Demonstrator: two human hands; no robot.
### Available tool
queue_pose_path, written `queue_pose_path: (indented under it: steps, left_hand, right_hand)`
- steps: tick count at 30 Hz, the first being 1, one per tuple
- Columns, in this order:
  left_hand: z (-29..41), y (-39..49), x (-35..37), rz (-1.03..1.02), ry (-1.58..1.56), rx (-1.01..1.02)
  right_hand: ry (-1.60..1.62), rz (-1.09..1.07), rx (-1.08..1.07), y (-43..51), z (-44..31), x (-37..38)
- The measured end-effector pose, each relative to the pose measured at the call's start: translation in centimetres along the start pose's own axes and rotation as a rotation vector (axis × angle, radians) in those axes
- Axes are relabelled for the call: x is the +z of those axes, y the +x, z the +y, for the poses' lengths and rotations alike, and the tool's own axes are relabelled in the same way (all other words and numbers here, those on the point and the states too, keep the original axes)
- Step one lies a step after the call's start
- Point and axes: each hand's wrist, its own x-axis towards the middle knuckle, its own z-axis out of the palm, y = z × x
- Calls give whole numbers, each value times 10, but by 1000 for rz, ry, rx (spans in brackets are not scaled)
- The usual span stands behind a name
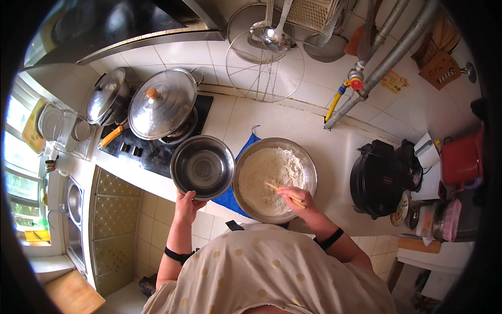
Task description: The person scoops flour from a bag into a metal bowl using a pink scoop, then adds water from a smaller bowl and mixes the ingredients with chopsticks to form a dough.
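My left hand (pixel 188 205) grips the near rim of a stainless steel bowl (pixel 202 167), tilted slightly and held left of a larger basin. Nothing but a shiny bottom, perhaps with a little clear liquid, shows inside it; I cannot tell which. My right hand (pixel 299 200) holds wooden chopsticks (pixel 273 186) over the large metal basin (pixel 312 165). Inside the basin lies pale flour (pixel 257 172), smooth on the left and clumpy on the right. A blue cloth (pixel 228 202) lies under the basin on the counter.
A gas hob (pixel 157 159) on the left carries a large lidded pan (pixel 162 106) and a lidded pot (pixel 108 96). A wire strainer (pixel 265 64) and ladles hang above the counter. A metal pipe (pixel 343 110) runs down behind. A black appliance (pixel 372 178) stands to the right.
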Motion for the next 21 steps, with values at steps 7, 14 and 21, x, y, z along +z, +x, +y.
queue_pose_path:
  steps: [7, 14, 21]
  left_hand:
    - [1, -1, 1, 0, -10, 10]
    - [2, -1, 12, -11, 22, -28]
    - [5, -1, 26, -55, 47, -8]
  right_hand:
    - [97, 43, 142, 8, 22, 27]
    - [79, 323, 479, 29, 56, -12]
    - [204, 45, 488, 39, 38, 14]
